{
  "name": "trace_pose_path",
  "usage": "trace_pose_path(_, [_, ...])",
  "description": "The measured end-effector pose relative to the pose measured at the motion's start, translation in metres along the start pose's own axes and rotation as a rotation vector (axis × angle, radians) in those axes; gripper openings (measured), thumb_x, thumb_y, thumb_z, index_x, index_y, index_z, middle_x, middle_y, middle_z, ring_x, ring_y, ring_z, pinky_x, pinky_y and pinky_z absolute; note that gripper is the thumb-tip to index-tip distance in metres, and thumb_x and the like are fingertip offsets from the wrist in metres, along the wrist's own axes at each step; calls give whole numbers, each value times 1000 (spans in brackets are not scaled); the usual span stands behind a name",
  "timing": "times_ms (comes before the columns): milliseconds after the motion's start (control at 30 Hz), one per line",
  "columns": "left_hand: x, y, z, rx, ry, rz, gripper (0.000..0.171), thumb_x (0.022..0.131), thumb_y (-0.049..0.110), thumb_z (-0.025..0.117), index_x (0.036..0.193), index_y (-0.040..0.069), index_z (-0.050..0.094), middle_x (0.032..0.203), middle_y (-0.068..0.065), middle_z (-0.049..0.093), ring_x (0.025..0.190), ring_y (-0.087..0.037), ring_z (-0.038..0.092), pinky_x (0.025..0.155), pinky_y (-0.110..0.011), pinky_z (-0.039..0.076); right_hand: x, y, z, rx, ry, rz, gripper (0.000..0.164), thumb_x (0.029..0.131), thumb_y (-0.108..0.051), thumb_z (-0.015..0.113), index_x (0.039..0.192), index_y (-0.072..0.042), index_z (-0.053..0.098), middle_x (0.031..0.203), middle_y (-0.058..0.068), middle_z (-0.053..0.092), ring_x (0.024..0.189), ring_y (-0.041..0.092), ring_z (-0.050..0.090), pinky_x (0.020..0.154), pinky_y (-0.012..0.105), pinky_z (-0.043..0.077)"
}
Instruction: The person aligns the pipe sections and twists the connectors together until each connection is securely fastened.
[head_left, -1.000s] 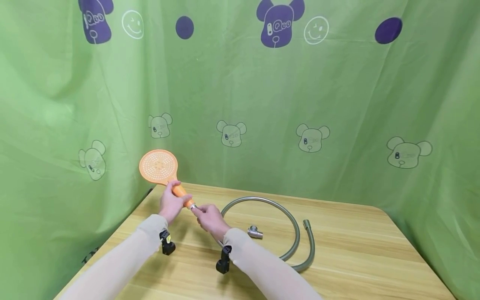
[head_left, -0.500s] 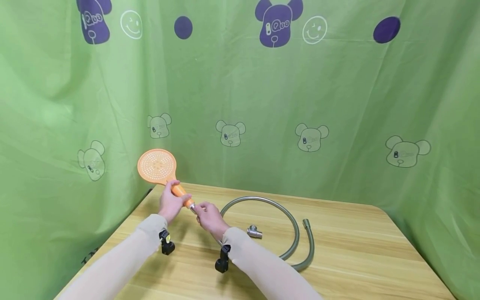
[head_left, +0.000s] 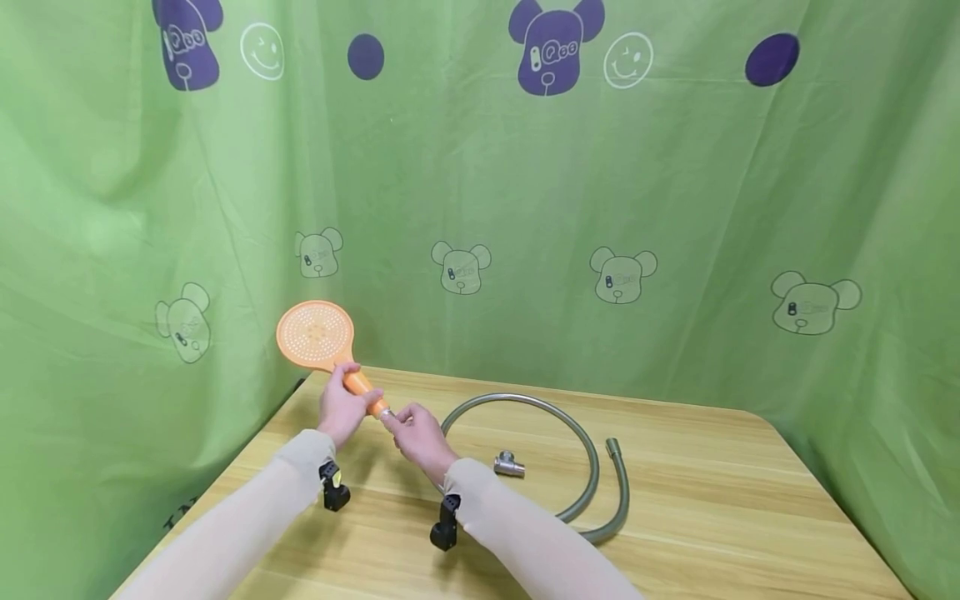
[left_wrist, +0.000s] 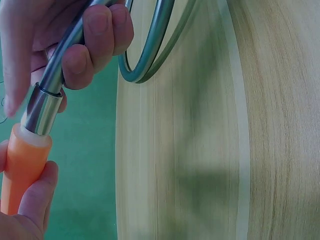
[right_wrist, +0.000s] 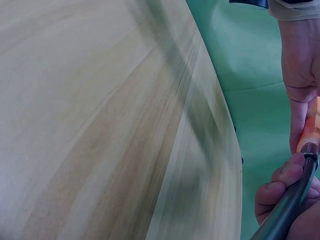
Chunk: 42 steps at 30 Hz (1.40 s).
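Observation:
An orange shower head (head_left: 315, 333) with a perforated round face is held up at the table's far left corner. My left hand (head_left: 343, 408) grips its orange handle (left_wrist: 22, 160), thumb along the near side. At the handle's lower end sits the metal connector nut (left_wrist: 42, 112) of a grey shower hose (head_left: 596, 467), in line with the handle. My right hand (head_left: 423, 437) holds this end of the hose, the fingers curled round it just behind the nut in the left wrist view. Part of the hose is hidden by the right hand and forearm.
A small metal angle valve (head_left: 509, 464) lies on the wooden table (head_left: 712, 483) inside the hose's loop. The hose's other end fitting (head_left: 613, 448) points to the back, right of the loop. A green printed curtain (head_left: 525, 183) surrounds the table at the back and sides.
The right fingers have shifted slightly on the hose end beside the connector. The left hand and shower head have stayed almost in place.

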<state>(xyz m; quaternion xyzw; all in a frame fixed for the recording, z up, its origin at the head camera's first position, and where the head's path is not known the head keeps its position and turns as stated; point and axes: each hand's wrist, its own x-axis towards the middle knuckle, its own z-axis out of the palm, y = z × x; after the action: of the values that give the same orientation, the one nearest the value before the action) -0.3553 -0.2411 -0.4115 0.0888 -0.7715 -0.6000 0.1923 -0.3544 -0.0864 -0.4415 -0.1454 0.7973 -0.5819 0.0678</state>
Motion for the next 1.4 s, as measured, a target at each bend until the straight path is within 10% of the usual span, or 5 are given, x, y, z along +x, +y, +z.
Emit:
trace_pose_path(1067, [-1,-3,0,33,22,25,65,85,4,77,141,11,45,125,-23,56,102,-32,64,74,-28,61,1,3,1,17,-16,-29,22,92,-26,71,100,-12,57,76,5,63,59,12,51,49,24,39])
trace_pose_path(1400, [-1,-2,0,78,36,42,63,85,7,79,139,12,46,124,-22,58,102,-31,63,73,-28,60,4,2,-1,-41,-51,-46,38,104,-33,52,99,0,70,63,-2,53,52,10,41,44,23,31])
